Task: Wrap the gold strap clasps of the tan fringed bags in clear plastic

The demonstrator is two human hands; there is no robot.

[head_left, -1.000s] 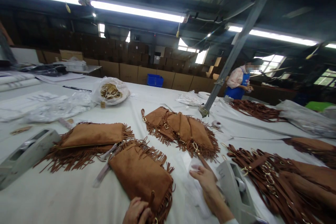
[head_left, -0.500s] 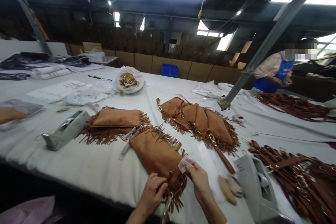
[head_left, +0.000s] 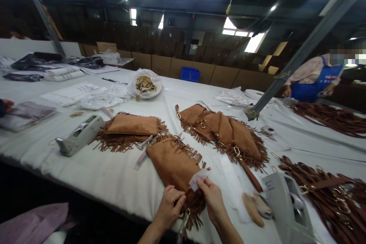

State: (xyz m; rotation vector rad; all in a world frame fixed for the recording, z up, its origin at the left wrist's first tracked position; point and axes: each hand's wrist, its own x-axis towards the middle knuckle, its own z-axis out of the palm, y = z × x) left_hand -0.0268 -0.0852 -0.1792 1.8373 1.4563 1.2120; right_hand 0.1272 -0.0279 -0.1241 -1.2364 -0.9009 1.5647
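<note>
A tan suede fringed bag (head_left: 171,162) lies on the white table (head_left: 108,177) right in front of me. My left hand (head_left: 169,209) is closed on the bag's near corner, by its strap tab and gold ring. My right hand (head_left: 212,200) pinches a small piece of translucent white paper (head_left: 198,178) and holds it against the same corner. A grey tape dispenser (head_left: 286,204) stands just right of my right hand.
More tan fringed bags (head_left: 130,126) (head_left: 225,131) lie further back. A second tape dispenser (head_left: 80,134) sits at left. A pile of brown straps with gold rings (head_left: 328,190) fills the right. Another person in a blue apron (head_left: 317,78) stands at the far right beside a slanted steel post (head_left: 288,68).
My right hand came from the table near the dispenser to the bag's corner with the paper. My left hand closed on that corner. The camera drew back and tilted up.
</note>
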